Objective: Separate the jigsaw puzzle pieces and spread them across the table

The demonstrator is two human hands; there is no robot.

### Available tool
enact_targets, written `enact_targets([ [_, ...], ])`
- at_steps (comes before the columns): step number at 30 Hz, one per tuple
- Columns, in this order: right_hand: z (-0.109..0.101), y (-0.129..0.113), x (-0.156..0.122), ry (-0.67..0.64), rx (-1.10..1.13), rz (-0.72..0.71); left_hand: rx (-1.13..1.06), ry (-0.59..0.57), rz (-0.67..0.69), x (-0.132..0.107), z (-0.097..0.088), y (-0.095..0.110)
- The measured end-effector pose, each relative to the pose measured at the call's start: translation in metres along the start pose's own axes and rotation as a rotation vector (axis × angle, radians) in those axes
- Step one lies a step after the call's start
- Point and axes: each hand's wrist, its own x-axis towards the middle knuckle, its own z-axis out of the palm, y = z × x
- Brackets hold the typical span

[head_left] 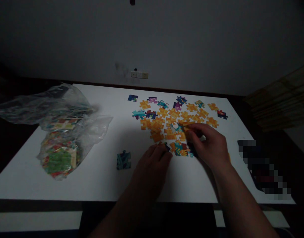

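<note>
Yellow-orange jigsaw puzzle pieces (152,124) lie face up in a loose cluster on the white table (99,188). My right hand (208,142) is over the cluster's right side, thumb and index finger pinched on an orange-edged puzzle piece (187,132) that they partly cover. At the cluster's near edge, my left hand (154,162) has its fingers drawn together on a dark puzzle piece (167,146), mostly hidden beneath them. Between the hands is a multicoloured puzzle piece (181,149) with leaf shapes. A teal piece (176,127) lies just left of my right fingertips.
Clear plastic bags (60,155) with more colourful pieces rest on the left. A lone dark teal piece (123,160) lies left of my left hand. Blue and purple pieces (152,99) line the far side. A pixelated dark object (262,168) is at the right edge.
</note>
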Motion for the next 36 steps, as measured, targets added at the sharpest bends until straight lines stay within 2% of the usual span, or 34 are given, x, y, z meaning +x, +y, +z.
enact_targets([
  [9, 0.001, -0.002, -0.003, -0.066, 0.016, 0.067, 0.047, -0.014, 0.016, -0.001, 0.0, -0.001],
  [14, -0.001, -0.004, -0.003, -0.12, 0.016, -0.042, 0.087, -0.015, 0.01, -0.001, 0.003, -0.001],
  [21, -0.007, -0.013, 0.001, -0.089, 0.087, -0.171, 0.144, -0.056, -0.022, 0.001, 0.001, 0.003],
  [24, -0.007, -0.014, 0.002, -0.07, 0.048, -0.132, 0.152, -0.077, -0.028, 0.003, -0.001, 0.006],
  [30, -0.004, -0.014, 0.001, -0.139, -0.043, -0.096, 0.171, -0.084, -0.034, 0.003, 0.0, 0.006],
  [36, -0.004, -0.013, 0.0, -0.148, -0.12, -0.052, 0.167, -0.086, -0.032, 0.003, -0.001, 0.006],
])
